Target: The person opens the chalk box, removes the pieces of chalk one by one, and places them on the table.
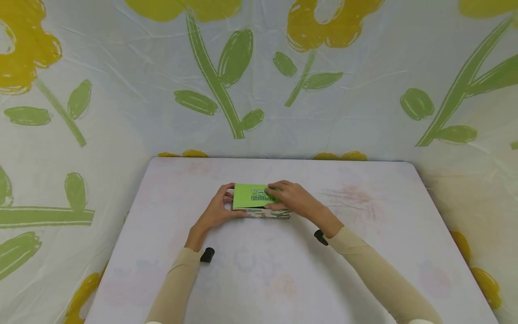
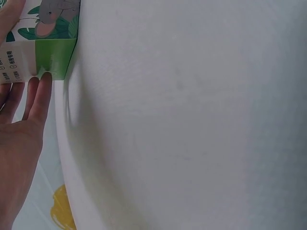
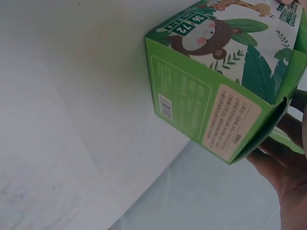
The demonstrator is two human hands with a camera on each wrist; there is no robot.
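Green carton [image 1: 255, 200] lies near the middle of the white table [image 1: 364, 252], long axis running left-right across the person's view, broad green face w/ white lettering up; short ends point toward each hand. Printed cardboard, rectangular, sharp folded edges; side panels show cartoon animals — a brown bear w/ a white mask and big dark-green leaves in the right wrist view [image 3: 225, 81], a grey animal on leaves in the left wrist view [image 2: 48, 28]. One panel carries a barcode and small print; a cream label w/ rounded corners sits on the adjoining face.

Left hand [image 1: 218, 209] curls round the carton's left end, thumb on top, fingertips [image 2: 44, 81] touching the green corner; right hand [image 1: 293, 198] lies over the right end, fingers bent over the top face, gripping it — fingers neither spread nor in a fist. Beige sleeves on both arms; small black units at both wrists. Table surface smooth, matte, faint pink stains; behind it a glossy, wrinkled plastic sheet [image 1: 121, 90] w/ yellow flowers, green stems.
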